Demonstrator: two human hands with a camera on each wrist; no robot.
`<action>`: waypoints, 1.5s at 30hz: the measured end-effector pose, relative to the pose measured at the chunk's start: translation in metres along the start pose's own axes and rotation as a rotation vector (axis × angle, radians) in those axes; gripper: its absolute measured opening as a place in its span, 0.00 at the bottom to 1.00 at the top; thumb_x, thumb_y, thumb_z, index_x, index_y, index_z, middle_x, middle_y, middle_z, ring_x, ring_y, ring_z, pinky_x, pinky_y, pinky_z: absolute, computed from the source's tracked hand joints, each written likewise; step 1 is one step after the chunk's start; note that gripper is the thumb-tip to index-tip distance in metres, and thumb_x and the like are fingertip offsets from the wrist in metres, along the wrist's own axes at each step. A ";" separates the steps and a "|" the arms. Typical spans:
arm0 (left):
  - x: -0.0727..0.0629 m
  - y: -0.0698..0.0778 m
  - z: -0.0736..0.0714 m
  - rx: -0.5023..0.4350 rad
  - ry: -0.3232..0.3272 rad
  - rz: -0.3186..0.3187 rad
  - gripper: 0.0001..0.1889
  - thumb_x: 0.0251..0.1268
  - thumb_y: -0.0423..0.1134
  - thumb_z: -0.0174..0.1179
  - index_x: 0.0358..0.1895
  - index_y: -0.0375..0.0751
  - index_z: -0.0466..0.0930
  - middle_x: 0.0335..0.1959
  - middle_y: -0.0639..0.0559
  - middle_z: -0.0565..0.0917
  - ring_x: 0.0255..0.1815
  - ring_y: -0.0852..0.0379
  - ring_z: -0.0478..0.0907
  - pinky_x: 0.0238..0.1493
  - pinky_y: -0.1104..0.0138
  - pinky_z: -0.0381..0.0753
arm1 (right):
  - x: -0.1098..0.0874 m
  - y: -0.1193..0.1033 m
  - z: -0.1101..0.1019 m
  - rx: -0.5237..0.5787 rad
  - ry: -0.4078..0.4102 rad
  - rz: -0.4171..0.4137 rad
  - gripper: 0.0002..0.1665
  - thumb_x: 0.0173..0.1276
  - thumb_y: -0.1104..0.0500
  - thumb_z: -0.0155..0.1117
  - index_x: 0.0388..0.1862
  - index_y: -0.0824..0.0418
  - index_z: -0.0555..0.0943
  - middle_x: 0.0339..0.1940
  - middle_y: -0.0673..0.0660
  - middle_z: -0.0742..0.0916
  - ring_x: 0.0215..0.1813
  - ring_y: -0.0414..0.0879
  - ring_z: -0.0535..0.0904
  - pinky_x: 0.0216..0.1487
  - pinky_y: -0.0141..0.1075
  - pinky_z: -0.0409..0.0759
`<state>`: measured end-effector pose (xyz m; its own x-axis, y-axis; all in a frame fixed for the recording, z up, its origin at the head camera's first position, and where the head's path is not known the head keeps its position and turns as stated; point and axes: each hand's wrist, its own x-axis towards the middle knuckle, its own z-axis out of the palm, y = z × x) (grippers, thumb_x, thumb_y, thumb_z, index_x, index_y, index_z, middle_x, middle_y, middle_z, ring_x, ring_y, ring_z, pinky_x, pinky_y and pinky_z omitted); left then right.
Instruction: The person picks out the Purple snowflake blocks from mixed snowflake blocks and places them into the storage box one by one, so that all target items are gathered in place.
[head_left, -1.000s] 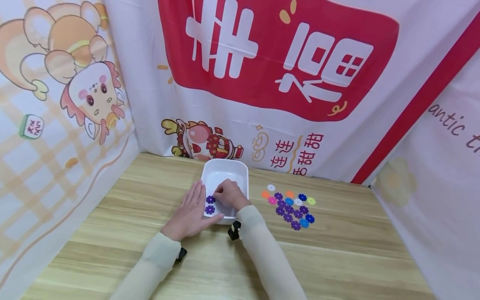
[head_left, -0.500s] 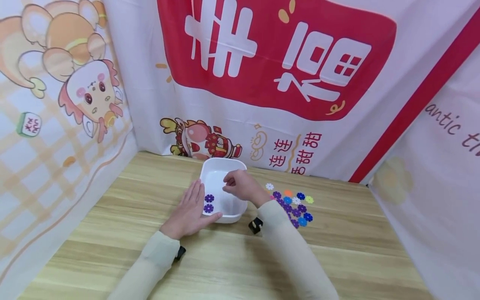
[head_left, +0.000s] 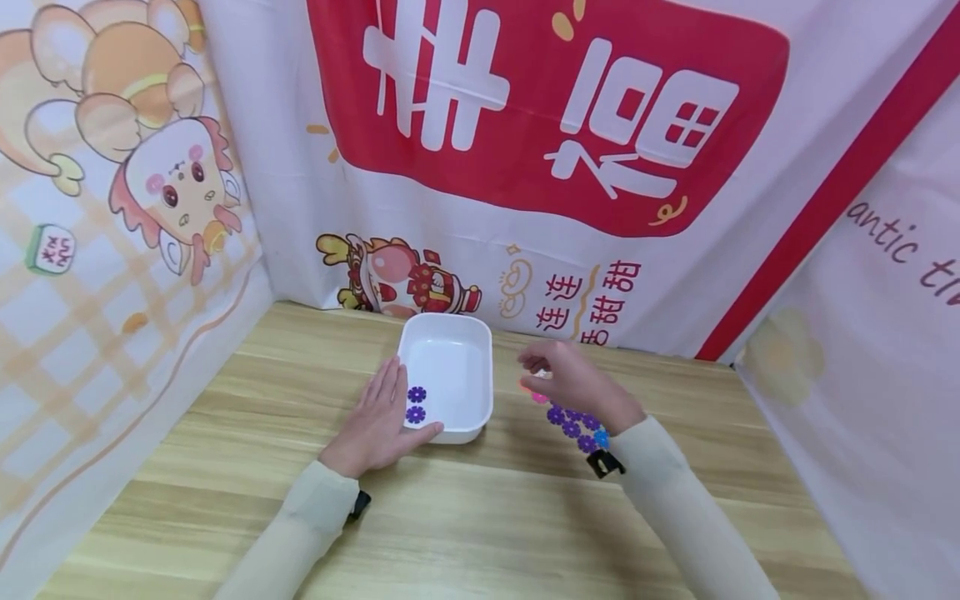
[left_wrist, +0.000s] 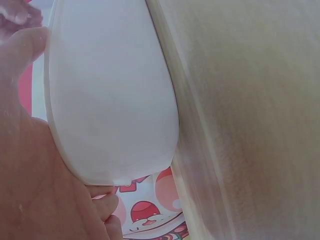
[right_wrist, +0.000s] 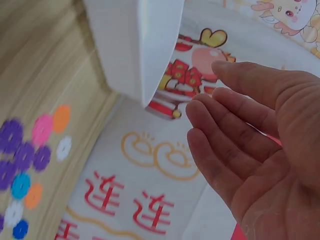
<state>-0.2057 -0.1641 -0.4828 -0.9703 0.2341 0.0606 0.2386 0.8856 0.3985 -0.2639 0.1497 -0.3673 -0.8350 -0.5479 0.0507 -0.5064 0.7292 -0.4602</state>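
A white plastic tub stands near the back of the table, with two purple flower-shaped discs lying in its near left corner. My left hand rests against the tub, fingers extended along the left side and thumb on the near rim; the left wrist view shows the palm touching the tub wall. To the right, my right hand hovers over a cluster of loose discs, partly hiding them. Nothing shows between its loosely bent fingers and thumb in the right wrist view.
The loose discs are purple, pink, orange, white and blue. A printed cloth hangs behind the wooden table, and more cloth borders its left and right sides.
My right hand has left the tub and moved right, over the loose discs. The left hand keeps its place at the tub, where the two purple discs lie as before.
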 end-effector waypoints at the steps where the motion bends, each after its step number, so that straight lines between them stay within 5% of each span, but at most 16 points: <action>1: 0.000 -0.001 0.000 0.003 0.000 -0.003 0.65 0.67 0.80 0.50 0.85 0.27 0.38 0.89 0.33 0.36 0.90 0.34 0.37 0.88 0.41 0.43 | -0.006 0.004 -0.002 -0.008 -0.007 0.028 0.19 0.71 0.59 0.74 0.59 0.60 0.86 0.53 0.56 0.91 0.55 0.49 0.89 0.62 0.46 0.89; 12: -0.001 -0.002 -0.001 0.004 0.000 -0.010 0.64 0.68 0.79 0.51 0.85 0.27 0.39 0.89 0.33 0.37 0.90 0.34 0.36 0.89 0.40 0.42 | -0.062 0.076 0.017 0.030 0.053 0.155 0.19 0.72 0.58 0.73 0.60 0.61 0.86 0.56 0.59 0.91 0.57 0.55 0.88 0.62 0.53 0.88; 17: 0.000 -0.001 0.000 -0.010 -0.008 -0.018 0.63 0.69 0.76 0.54 0.85 0.28 0.38 0.89 0.34 0.36 0.90 0.34 0.35 0.89 0.40 0.41 | -0.076 0.095 0.035 0.071 0.056 0.243 0.21 0.72 0.60 0.73 0.62 0.63 0.85 0.57 0.62 0.91 0.57 0.54 0.89 0.60 0.50 0.89; 22: -0.001 0.001 0.000 -0.023 -0.016 -0.026 0.63 0.69 0.77 0.53 0.85 0.28 0.39 0.89 0.35 0.36 0.90 0.35 0.35 0.89 0.40 0.41 | -0.088 0.108 0.051 0.055 0.050 0.241 0.20 0.71 0.60 0.75 0.60 0.62 0.86 0.55 0.58 0.91 0.56 0.52 0.89 0.59 0.49 0.90; 38: -0.001 0.002 -0.004 -0.020 -0.020 -0.007 0.63 0.69 0.77 0.52 0.85 0.28 0.37 0.89 0.34 0.36 0.90 0.35 0.35 0.89 0.41 0.41 | -0.089 0.125 0.063 -0.033 0.004 0.238 0.18 0.64 0.61 0.80 0.53 0.55 0.89 0.51 0.52 0.92 0.53 0.47 0.89 0.60 0.48 0.89; 45: -0.002 0.001 -0.004 -0.028 -0.011 -0.011 0.63 0.69 0.76 0.54 0.85 0.27 0.38 0.89 0.33 0.36 0.90 0.34 0.36 0.89 0.40 0.43 | -0.081 0.129 0.055 0.047 -0.044 0.222 0.10 0.65 0.62 0.79 0.44 0.53 0.90 0.39 0.47 0.88 0.41 0.40 0.83 0.44 0.35 0.88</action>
<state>-0.2037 -0.1654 -0.4793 -0.9722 0.2295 0.0460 0.2270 0.8767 0.4242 -0.2503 0.2657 -0.4793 -0.9140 -0.3946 -0.0945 -0.3003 0.8144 -0.4966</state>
